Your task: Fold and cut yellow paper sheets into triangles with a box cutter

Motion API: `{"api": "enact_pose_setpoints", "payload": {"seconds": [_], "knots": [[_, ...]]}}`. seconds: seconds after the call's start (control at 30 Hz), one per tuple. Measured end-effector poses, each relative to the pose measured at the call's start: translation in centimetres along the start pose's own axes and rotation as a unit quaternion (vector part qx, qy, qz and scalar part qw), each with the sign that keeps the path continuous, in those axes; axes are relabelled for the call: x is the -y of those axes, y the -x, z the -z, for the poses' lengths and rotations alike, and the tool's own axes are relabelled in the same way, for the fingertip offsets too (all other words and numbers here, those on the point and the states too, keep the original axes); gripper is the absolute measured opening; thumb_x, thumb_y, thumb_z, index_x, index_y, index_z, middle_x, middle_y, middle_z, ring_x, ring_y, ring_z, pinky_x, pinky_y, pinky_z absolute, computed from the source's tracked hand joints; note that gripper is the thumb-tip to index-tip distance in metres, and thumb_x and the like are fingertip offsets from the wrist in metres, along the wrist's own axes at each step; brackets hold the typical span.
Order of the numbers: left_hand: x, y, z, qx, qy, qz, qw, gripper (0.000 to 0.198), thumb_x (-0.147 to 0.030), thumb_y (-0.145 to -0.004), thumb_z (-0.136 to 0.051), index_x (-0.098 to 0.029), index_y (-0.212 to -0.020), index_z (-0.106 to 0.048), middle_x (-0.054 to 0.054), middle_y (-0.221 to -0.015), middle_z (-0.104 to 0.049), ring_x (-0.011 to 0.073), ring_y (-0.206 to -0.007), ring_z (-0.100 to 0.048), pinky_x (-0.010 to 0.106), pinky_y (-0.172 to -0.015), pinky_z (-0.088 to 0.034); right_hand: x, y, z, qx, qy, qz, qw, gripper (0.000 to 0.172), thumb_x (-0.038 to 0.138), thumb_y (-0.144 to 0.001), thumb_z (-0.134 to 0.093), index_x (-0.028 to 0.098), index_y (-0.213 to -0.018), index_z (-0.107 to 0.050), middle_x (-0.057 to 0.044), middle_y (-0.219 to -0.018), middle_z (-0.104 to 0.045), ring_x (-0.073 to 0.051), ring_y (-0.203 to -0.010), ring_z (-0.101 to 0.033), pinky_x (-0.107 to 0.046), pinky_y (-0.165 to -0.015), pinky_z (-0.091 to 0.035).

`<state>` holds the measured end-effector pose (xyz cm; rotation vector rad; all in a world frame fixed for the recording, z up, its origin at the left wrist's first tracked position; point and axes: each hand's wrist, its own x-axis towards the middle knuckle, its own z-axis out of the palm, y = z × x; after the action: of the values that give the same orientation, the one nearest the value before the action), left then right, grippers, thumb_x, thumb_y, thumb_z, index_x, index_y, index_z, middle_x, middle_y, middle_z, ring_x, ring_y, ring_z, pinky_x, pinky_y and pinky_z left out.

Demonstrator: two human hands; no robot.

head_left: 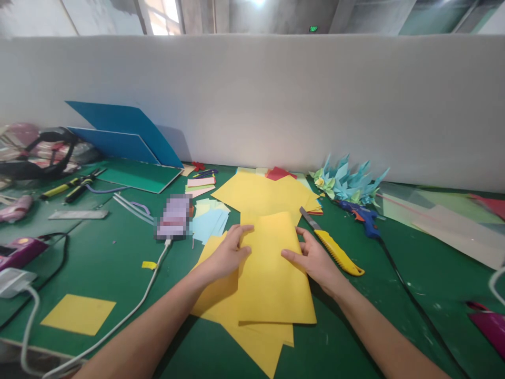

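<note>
A folded sheet of yellow paper (272,284) is held between my two hands, over other yellow sheets (256,350) on the green table. At its left edge, my left hand (229,252) is closed, thumb and index finger against the paper. My right hand (315,260) grips the right edge, thumb on the front and fingers partly hidden behind. Just past that hand lies a yellow utility knife (337,252), its blade pointing away from me. More yellow paper (268,192) is spread beyond the folded sheet.
A blue glue gun (366,218) and teal paper leaves (347,179) lie at the right. To the left are a blurred-out phone (173,217) on a white cable (152,287), pliers (81,187) and blue boards (130,131). A pale partition (252,100) closes off the back.
</note>
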<state>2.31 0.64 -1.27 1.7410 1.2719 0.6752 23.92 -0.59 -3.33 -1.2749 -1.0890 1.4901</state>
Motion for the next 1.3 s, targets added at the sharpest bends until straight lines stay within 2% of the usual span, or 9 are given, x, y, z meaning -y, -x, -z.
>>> {"api": "enact_pose_setpoints", "payload": {"seconds": [0.23,0.53,0.73,0.8,0.9,0.97,1.07,1.17,1.3], "knots": [[0.0,0.0,0.2,-0.010,-0.015,0.018,1.000,0.046,-0.022,-0.078,-0.051,-0.020,-0.124,-0.049,0.008,-0.116,-0.052,0.0176,-0.085,-0.054,0.032,-0.078,-0.046,-0.2,-0.1,0.0,0.003,-0.001,0.002,1.000,0.083,0.045,-0.055,-0.081,0.023,-0.121,-0.035,-0.004,-0.084,-0.073,-0.030,-0.079,-0.071,-0.042,-0.067,-0.057],[-0.5,0.0,0.2,0.024,0.011,0.046,0.999,0.042,-0.018,-0.081,-0.048,-0.020,-0.122,-0.054,0.008,-0.133,-0.054,0.0226,-0.117,-0.053,0.033,-0.093,-0.044,0.3,0.1,-0.3,0.002,-0.003,-0.011,1.000,0.081,0.042,-0.054,-0.079,0.023,-0.119,-0.034,-0.004,-0.083,-0.072,-0.029,-0.078,-0.070,-0.040,-0.067,-0.054],[0.3,-0.2,0.4,-0.013,-0.071,0.022,0.997,0.033,-0.015,-0.077,-0.052,-0.020,-0.106,-0.065,0.008,-0.119,-0.064,0.0268,-0.110,-0.058,0.039,-0.094,-0.045,0.0,0.1,-0.3,0.001,0.106,0.035,0.994,0.082,0.046,-0.061,-0.071,0.022,-0.126,-0.030,-0.001,-0.078,-0.065,-0.023,-0.069,-0.064,-0.036,-0.063,-0.050],[0.4,-0.3,0.8,-0.020,-0.111,0.010,0.994,0.030,-0.012,-0.076,-0.051,-0.019,-0.100,-0.067,0.009,-0.115,-0.066,0.0272,-0.111,-0.058,0.040,-0.097,-0.043,-0.1,0.2,-0.3,-0.033,0.218,0.096,0.971,0.078,0.045,-0.063,-0.069,0.021,-0.129,-0.033,0.000,-0.078,-0.060,-0.020,-0.065,-0.059,-0.036,-0.062,-0.048],[0.2,-0.2,1.2,-0.007,-0.167,0.015,0.986,0.029,-0.010,-0.077,-0.047,-0.018,-0.097,-0.067,0.009,-0.112,-0.066,0.0255,-0.108,-0.059,0.039,-0.096,-0.044,0.2,0.6,-0.2,-0.065,0.372,0.207,0.903,0.063,0.037,-0.065,-0.071,0.023,-0.121,-0.046,-0.005,-0.092,-0.058,-0.024,-0.079,-0.056,-0.039,-0.072,-0.046],[-0.1,-0.1,1.3,-0.003,-0.204,0.023,0.979,0.030,-0.009,-0.079,-0.043,-0.018,-0.096,-0.066,0.008,-0.110,-0.066,0.0234,-0.106,-0.059,0.037,-0.094,-0.046,0.5,0.8,-0.2,-0.026,0.432,0.270,0.860,0.041,0.030,-0.070,-0.069,0.022,-0.108,-0.054,-0.007,-0.097,-0.058,-0.026,-0.091,-0.054,-0.041,-0.079,-0.044],[-0.4,0.1,1.2,-0.006,-0.238,0.028,0.971,0.030,-0.007,-0.080,-0.039,-0.017,-0.090,-0.065,0.007,-0.101,-0.065,0.0212,-0.098,-0.061,0.034,-0.087,-0.048,0.9,1.0,-0.2,0.091,0.482,0.323,0.809,0.003,0.021,-0.081,-0.060,0.021,-0.083,-0.059,-0.005,-0.087,-0.060,-0.023,-0.088,-0.052,-0.037,-0.078,-0.042],[-0.4,0.2,0.8,-0.004,-0.263,0.023,0.964,0.029,-0.007,-0.082,-0.037,-0.017,-0.082,-0.065,0.007,-0.091,-0.062,0.0201,-0.087,-0.062,0.033,-0.080,-0.049,1.1,0.8,-0.2,0.160,0.498,0.339,0.782,0.015,0.017,-0.087,-0.056,0.019,-0.072,-0.057,-0.003,-0.076,-0.060,-0.020,-0.080,-0.052,-0.033,-0.074,-0.041],[-0.3,0.3,0.5,-0.002,-0.305,0.000,0.952,0.029,-0.001,-0.078,-0.039,-0.016,-0.080,-0.064,0.006,-0.086,-0.059,0.0190,-0.081,-0.061,0.032,-0.076,-0.048,0.8,0.1,0.0,0.144,0.506,0.342,0.779,0.014,0.015,-0.087,-0.057,0.019,-0.074,-0.057,-0.003,-0.076,-0.062,-0.019,-0.078,-0.052,-0.032,-0.071,-0.041]]}}
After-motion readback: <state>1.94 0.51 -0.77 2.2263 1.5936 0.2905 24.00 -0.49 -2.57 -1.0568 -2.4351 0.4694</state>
